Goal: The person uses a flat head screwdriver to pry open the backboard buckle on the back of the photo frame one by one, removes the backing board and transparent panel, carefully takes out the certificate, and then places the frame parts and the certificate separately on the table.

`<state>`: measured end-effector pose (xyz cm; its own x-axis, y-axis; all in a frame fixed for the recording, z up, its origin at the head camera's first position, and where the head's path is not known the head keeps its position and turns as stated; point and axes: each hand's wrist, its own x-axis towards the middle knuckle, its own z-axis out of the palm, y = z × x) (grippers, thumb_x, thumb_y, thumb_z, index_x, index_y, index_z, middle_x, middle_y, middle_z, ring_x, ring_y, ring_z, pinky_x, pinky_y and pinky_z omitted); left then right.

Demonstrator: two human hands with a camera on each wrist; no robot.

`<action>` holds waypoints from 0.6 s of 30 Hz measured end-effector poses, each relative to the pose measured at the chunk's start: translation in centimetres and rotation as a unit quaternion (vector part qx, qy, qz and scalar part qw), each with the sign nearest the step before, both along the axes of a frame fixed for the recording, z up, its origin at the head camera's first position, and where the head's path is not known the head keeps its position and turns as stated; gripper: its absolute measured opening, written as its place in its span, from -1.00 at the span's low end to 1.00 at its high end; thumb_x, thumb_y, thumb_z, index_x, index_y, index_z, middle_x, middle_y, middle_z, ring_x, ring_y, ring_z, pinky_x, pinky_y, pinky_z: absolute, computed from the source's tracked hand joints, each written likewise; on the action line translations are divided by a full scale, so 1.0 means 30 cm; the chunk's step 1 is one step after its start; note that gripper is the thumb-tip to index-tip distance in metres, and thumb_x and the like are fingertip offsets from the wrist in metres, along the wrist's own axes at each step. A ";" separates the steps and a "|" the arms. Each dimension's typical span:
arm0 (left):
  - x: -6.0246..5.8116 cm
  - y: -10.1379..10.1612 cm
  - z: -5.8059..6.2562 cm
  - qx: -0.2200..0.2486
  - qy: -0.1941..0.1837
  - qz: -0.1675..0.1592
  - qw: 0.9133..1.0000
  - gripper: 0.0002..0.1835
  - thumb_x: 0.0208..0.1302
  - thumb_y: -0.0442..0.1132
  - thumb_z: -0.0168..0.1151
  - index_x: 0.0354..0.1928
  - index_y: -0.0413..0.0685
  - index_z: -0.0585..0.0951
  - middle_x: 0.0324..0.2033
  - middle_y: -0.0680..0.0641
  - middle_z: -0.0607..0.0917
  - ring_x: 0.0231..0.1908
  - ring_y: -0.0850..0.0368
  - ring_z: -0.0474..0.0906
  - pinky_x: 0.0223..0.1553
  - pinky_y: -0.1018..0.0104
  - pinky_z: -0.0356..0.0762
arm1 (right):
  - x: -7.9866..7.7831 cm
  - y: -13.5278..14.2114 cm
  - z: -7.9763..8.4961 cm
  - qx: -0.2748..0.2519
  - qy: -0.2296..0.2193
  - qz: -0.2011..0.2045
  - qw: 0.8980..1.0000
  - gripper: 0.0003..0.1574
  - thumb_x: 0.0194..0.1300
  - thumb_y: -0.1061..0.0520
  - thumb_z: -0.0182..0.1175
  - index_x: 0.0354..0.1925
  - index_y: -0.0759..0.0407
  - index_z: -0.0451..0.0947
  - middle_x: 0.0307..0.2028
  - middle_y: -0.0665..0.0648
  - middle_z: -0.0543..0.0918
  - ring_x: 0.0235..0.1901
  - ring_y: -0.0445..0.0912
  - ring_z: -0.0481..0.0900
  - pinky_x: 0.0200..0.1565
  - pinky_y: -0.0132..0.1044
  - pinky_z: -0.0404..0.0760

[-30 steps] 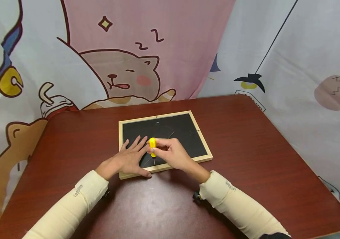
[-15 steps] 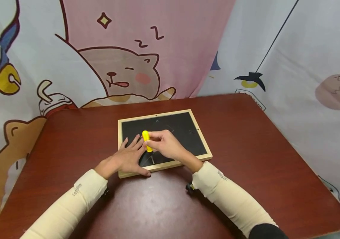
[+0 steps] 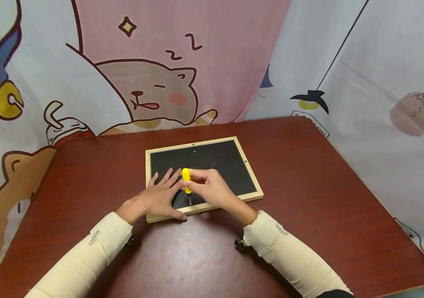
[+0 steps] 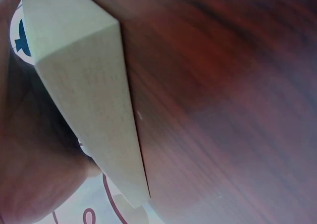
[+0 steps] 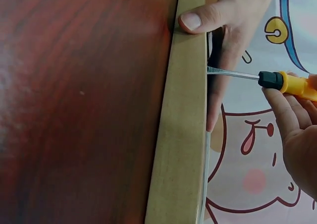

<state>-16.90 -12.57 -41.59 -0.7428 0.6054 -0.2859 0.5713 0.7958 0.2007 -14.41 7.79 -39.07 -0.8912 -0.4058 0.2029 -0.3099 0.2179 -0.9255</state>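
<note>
Resting left hand (image 3: 160,198), splayed flat, on wood-framed blackboard (image 3: 230,165). Pinching yellow-handled screwdriver (image 3: 186,181) in right hand (image 3: 212,188), with tip down beside near rail (image 5: 183,120); can't tell if touching. Seeing reddish-brown table (image 3: 309,186) under and beyond board. Could slip if pushing off-axis, scratching board or jabbing left hand.

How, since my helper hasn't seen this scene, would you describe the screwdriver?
On the red-brown table lies a wood-framed board. Over it, the right hand holds the screwdriver nearly upright, tip down. Its bright yellow handle stands out against the black panel.
</note>
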 end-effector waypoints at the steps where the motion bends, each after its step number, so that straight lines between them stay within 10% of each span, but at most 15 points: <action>1: 0.001 0.000 0.000 0.002 0.001 0.000 1.000 0.26 -0.13 0.58 0.20 0.55 0.15 -0.01 0.54 -0.09 -0.25 0.51 -0.18 -0.38 0.35 -0.37 -0.36 | 0.006 -0.001 -0.001 -0.004 0.003 -0.001 1.000 -0.58 0.27 0.21 0.29 0.10 0.25 0.61 -0.23 0.16 0.76 -0.28 -0.18 0.72 -0.22 -0.33 0.68; 18: 0.010 -0.004 0.000 0.014 0.008 -0.001 1.000 0.28 -0.11 0.56 0.21 0.55 0.06 -0.03 0.54 -0.11 -0.21 0.51 -0.18 -0.34 0.35 -0.37 -0.34 | 0.077 -0.004 -0.017 -0.030 0.080 0.016 0.996 -0.62 0.28 0.33 0.24 0.06 0.43 0.58 -0.21 0.26 0.75 -0.20 -0.02 0.74 -0.18 -0.36 0.66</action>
<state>-16.59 -12.68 -41.59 -0.7457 0.6149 -0.2565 0.5764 0.7885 0.2144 -12.11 7.69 -39.59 -0.8325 -0.4157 0.3662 -0.4604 0.1516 -0.8747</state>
